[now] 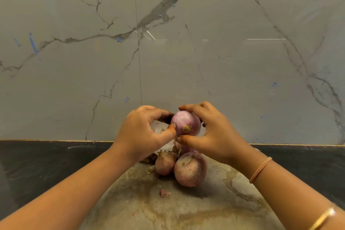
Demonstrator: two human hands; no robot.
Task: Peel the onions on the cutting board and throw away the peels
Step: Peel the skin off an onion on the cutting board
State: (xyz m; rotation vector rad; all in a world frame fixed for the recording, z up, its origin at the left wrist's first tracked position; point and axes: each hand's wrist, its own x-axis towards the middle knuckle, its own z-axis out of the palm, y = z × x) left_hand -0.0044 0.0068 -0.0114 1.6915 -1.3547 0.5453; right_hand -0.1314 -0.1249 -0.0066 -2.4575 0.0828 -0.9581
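The left hand (141, 132) and the right hand (211, 132) together grasp a peeled purple onion (185, 123) between curled fingers and thumbs, raised above the worn cutting board (186, 209), where two unpeeled onions (190, 171) and loose peels (164, 193) lie just beneath.

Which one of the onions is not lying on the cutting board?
The pale purple onion, held in the air between the left hand and the right hand. The other onions, with dry brownish skin, lie on the cutting board below it.
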